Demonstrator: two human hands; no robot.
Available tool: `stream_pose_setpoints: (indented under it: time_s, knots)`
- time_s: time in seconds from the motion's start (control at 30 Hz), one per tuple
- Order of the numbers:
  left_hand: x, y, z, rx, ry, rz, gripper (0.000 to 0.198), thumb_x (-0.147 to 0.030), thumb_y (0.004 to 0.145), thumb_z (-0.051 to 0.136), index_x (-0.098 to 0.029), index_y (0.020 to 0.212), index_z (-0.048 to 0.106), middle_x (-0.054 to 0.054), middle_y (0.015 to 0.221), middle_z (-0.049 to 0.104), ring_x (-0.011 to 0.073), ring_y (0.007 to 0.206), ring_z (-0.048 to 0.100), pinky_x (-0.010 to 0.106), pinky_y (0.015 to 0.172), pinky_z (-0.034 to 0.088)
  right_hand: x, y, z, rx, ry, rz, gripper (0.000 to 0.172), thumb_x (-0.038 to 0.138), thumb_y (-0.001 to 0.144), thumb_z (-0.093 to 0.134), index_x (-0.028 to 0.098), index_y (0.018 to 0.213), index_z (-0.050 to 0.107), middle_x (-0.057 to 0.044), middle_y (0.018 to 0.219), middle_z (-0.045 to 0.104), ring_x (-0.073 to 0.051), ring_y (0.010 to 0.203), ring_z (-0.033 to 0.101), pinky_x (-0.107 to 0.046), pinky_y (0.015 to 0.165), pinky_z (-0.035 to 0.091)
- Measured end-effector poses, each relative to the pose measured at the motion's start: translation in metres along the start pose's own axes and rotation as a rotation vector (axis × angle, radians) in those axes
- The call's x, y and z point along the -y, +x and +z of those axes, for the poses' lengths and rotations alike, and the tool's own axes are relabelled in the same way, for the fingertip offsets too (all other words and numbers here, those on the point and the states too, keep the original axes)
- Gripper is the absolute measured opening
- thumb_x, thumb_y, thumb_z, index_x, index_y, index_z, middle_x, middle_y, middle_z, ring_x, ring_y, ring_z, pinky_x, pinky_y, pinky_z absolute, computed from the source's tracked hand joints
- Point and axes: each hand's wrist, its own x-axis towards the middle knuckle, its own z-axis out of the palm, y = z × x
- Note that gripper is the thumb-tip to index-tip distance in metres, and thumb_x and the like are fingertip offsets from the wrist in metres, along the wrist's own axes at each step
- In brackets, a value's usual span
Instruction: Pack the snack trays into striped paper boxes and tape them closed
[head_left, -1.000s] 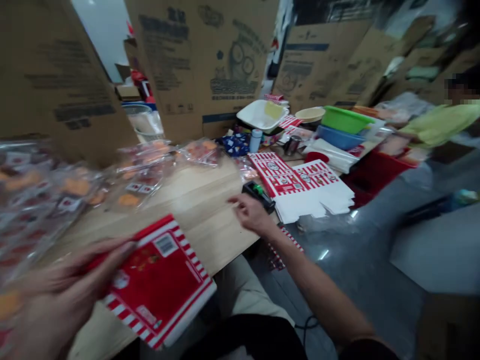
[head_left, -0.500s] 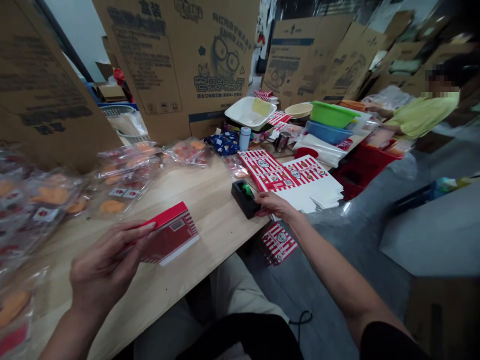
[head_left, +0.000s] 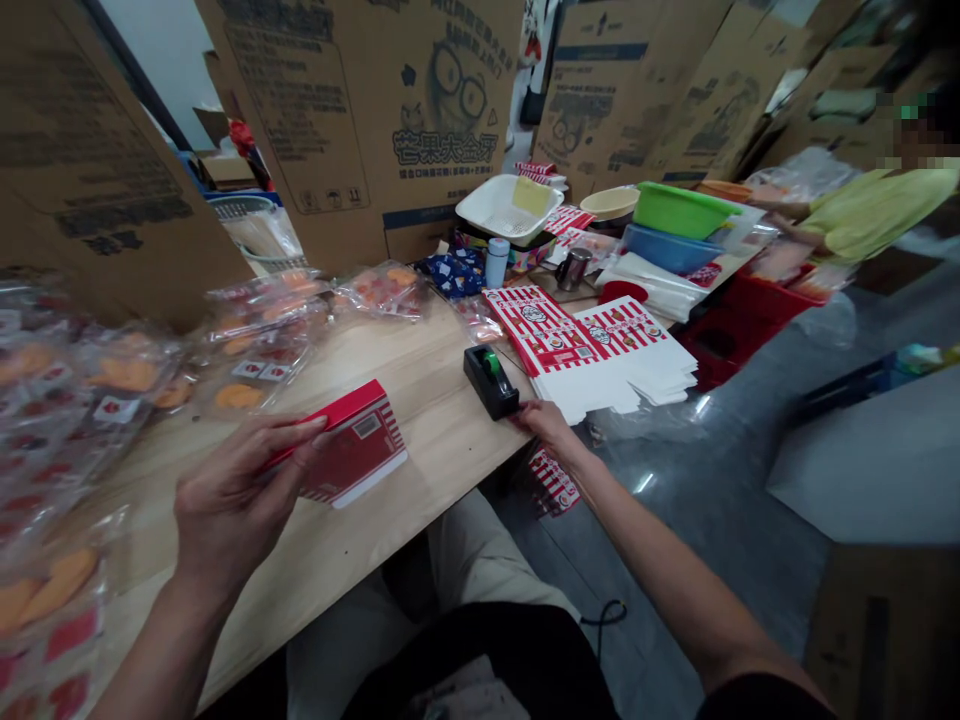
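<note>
My left hand is closed on a small red-and-white cardboard box, thumb on one side and fingers behind. The box is held over the wooden table with its striped edge and barcode label showing. My right hand is at the front end of a black tape dispenser, which carries a green-cored roll. Its fingers are pinched together by the cutter end; any strip of tape between them is too small to make out. Just beyond it lie flat striped cartons.
Clear bags of orange pieces cover the table's left side. Toward the back stand a light blue bottle, a white basket and a green basin. Large cardboard boxes rise behind. A person in a yellow top is at right.
My right hand has slid slightly down from the dispenser's side to just off its front end. The left hand still holds the box, and the whole view has shifted a little.
</note>
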Motion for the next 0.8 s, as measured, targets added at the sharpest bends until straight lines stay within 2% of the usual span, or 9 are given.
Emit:
stream_pose_setpoints:
  time_s: [0.1,0.17,0.3,0.37,0.43,0.53,0.6,0.67,0.8]
  knots:
    - [-0.003,-0.005,0.003,-0.003,0.007,-0.016,0.014,-0.023,0.09,0.07,-0.022,0.104,0.075,0.003,0.106,0.075,0.0163,0.091,0.071,0.028,0.082,0.056,0.013,-0.015,-0.005,-0.038,-0.036,-0.053,0.012,0.025,0.065,0.062,0.021,0.058,0.053,0.0,0.055,0.056,-0.018,0.063,0.058,-0.028,0.061,0.045]
    - [-0.006,-0.008,0.004,0.01,0.002,-0.018,0.012,-0.022,0.092,0.068,-0.021,0.102,0.073,0.004,0.104,0.075,0.0163,0.09,0.072,0.027,0.082,0.056,0.032,-0.035,0.0,-0.008,-0.004,-0.136,0.009,0.027,0.07,0.061,0.021,0.066,0.054,0.001,0.06,0.058,-0.016,0.061,0.055,-0.027,0.058,0.043]
    - [-0.011,-0.011,0.003,0.019,-0.015,-0.012,0.006,-0.02,0.094,0.063,-0.018,0.096,0.068,0.007,0.101,0.073,0.0158,0.088,0.071,0.026,0.078,0.056,0.087,-0.093,0.031,0.289,0.252,-0.433,0.01,0.03,0.084,0.06,0.021,0.089,0.059,0.005,0.061,0.055,-0.011,0.053,0.049,-0.023,0.051,0.038]
    - [-0.014,-0.013,0.001,0.04,-0.009,-0.004,0.007,-0.019,0.095,0.06,-0.018,0.098,0.066,0.008,0.101,0.072,0.0162,0.09,0.071,0.027,0.078,0.056,0.116,-0.119,0.051,0.43,0.352,-0.507,0.014,0.028,0.086,0.059,0.019,0.096,0.064,0.006,0.058,0.053,-0.009,0.051,0.047,-0.022,0.049,0.036]
    - [-0.018,-0.016,0.0,0.049,-0.001,-0.009,0.009,-0.018,0.096,0.059,-0.018,0.104,0.063,0.008,0.101,0.071,0.0162,0.089,0.07,0.027,0.078,0.056,0.138,-0.136,0.071,0.524,0.424,-0.513,0.034,0.028,0.087,0.057,0.018,0.118,0.065,0.008,0.055,0.052,-0.008,0.048,0.044,-0.022,0.048,0.035]
    - [-0.023,-0.021,0.0,0.042,-0.031,-0.09,0.02,-0.021,0.096,0.06,-0.02,0.114,0.053,0.007,0.104,0.068,0.0165,0.089,0.071,0.025,0.071,0.056,0.155,-0.144,0.094,0.585,0.497,-0.438,0.068,0.029,0.087,0.057,0.017,0.153,0.042,0.01,0.055,0.055,-0.008,0.045,0.045,-0.021,0.047,0.038]
    - [-0.023,-0.025,0.0,0.036,-0.086,-0.139,0.026,-0.024,0.096,0.061,-0.021,0.117,0.046,0.007,0.107,0.067,0.0172,0.092,0.072,0.024,0.068,0.056,0.159,-0.145,0.104,0.593,0.532,-0.374,0.078,0.031,0.086,0.059,0.014,0.158,0.032,0.009,0.054,0.059,-0.008,0.043,0.047,-0.022,0.046,0.041]
    - [-0.023,-0.027,0.0,0.038,-0.122,-0.137,0.028,-0.024,0.096,0.06,-0.022,0.118,0.043,0.007,0.108,0.067,0.0178,0.094,0.072,0.025,0.07,0.057,0.16,-0.146,0.11,0.585,0.547,-0.316,0.082,0.031,0.085,0.06,0.011,0.159,0.03,0.009,0.053,0.06,-0.009,0.042,0.05,-0.022,0.045,0.043]
    - [-0.021,-0.025,-0.003,0.059,-0.055,-0.049,0.021,-0.02,0.096,0.058,-0.021,0.116,0.049,0.007,0.105,0.068,0.0166,0.089,0.071,0.027,0.074,0.056,0.159,-0.146,0.117,0.522,0.501,-0.262,0.081,0.03,0.084,0.059,0.008,0.157,0.032,0.007,0.054,0.062,-0.011,0.041,0.054,-0.022,0.043,0.046]
